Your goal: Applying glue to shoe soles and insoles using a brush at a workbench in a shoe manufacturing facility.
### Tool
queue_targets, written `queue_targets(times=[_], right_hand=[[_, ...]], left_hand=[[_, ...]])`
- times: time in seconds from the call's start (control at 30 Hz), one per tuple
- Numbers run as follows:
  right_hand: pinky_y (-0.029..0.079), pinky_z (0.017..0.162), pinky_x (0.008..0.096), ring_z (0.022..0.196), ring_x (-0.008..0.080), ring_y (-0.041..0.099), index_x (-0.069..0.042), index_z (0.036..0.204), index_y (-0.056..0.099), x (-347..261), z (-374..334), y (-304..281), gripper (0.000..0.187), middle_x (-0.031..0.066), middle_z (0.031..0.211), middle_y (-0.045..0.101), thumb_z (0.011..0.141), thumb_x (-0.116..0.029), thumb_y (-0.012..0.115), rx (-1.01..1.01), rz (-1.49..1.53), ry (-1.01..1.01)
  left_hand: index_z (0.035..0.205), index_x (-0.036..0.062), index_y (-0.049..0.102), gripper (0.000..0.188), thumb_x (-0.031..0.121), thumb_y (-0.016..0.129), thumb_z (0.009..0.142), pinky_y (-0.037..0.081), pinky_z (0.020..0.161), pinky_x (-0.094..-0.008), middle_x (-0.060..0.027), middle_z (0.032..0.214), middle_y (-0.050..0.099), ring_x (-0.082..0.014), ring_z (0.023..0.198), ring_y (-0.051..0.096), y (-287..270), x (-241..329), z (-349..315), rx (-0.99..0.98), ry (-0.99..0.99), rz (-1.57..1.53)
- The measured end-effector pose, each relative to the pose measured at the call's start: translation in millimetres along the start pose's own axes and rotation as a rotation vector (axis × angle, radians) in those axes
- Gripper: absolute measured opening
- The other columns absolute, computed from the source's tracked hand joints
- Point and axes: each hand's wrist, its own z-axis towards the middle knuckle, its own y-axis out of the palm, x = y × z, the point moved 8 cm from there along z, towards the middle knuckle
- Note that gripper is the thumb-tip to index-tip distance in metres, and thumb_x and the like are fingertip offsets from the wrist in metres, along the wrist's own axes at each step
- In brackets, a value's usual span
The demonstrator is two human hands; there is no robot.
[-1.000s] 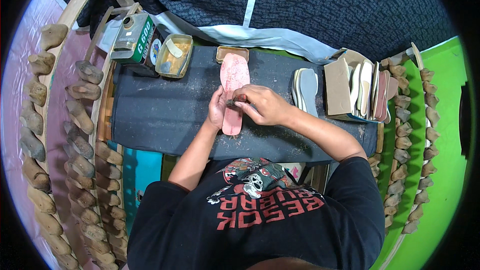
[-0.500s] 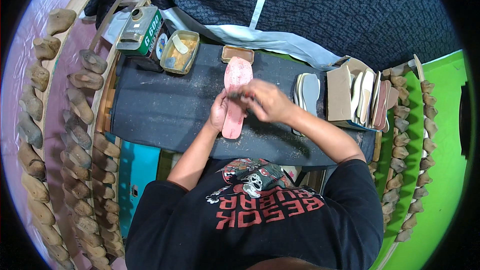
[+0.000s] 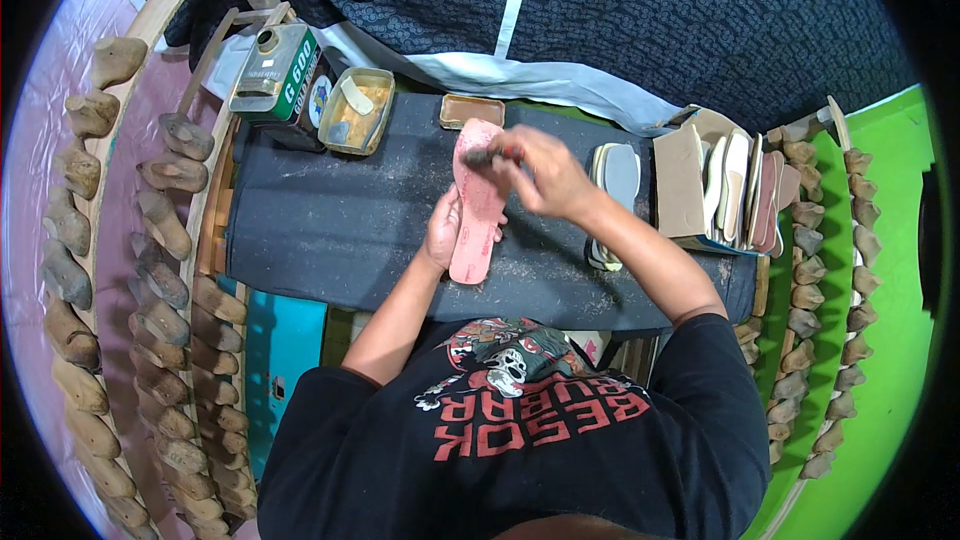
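A pink shoe sole lies lengthwise on the dark work mat. My left hand rests on the sole's left edge near the heel and pins it down. My right hand is closed on a small dark tool, probably a brush, whose tip touches the toe end of the sole. A shallow brown tray sits just beyond the toe.
A green metal can and a rectangular tin of yellowish glue stand at the back left. A stack of grey soles and a box of upright soles are at right. Rows of wooden shoe lasts line both sides.
My right hand has moved with the tool from the middle of the sole up to its toe end. My left hand has stayed on the sole's edge.
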Motion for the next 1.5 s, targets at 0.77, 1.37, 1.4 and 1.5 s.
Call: queue_targets(times=[0.77,1.37,1.4,1.5], right_hand=[[0.054,0.074,0.0422,0.08,0.033,0.066,0.0,0.107,0.06,-30,-38,2,0.027,0.0157,0.09,0.065,0.081,0.005,0.067,-0.068,0.049,0.0],[0.052,0.068,0.0382,0.074,0.0312,0.064,0.002,0.107,0.059,-42,-57,6,0.026,0.0153,0.087,0.064,0.083,0.004,0.068,-0.11,0.126,0.03],[0.052,0.068,0.0382,0.074,0.0312,0.064,0.002,0.107,0.059,-38,-55,3,0.026,0.0153,0.087,0.064,0.083,0.004,0.068,-0.111,0.125,0.029],[0.054,0.073,0.0387,0.078,0.0313,0.066,0.003,0.107,0.06,-8,-40,-25,0.02,0.0167,0.091,0.066,0.088,0.003,0.065,0.074,-0.057,0.017]], left_hand=[[0.146,0.0098,0.047,0.067,0.061,0.029,0.106,0.062,0.072,-0.0393,-0.0122,0.123,0.067,-0.0259,0.094,0.071,14,8,12,0.054,-0.003,0.102],[0.146,0.0079,0.047,0.066,0.058,0.027,0.108,0.062,0.072,-0.04,-0.0121,0.126,0.067,-0.0273,0.096,0.071,15,3,17,0.306,0.058,-0.114],[0.146,0.0071,0.047,0.068,0.059,0.027,0.107,0.062,0.072,-0.0397,-0.0128,0.125,0.068,-0.0272,0.095,0.071,18,1,16,0.179,0.03,-0.041],[0.142,0.0054,0.05,0.073,0.064,0.029,0.105,0.061,0.07,-0.0377,-0.0168,0.113,0.07,-0.0272,0.088,0.072,15,-15,19,-0.03,-0.056,0.01]])
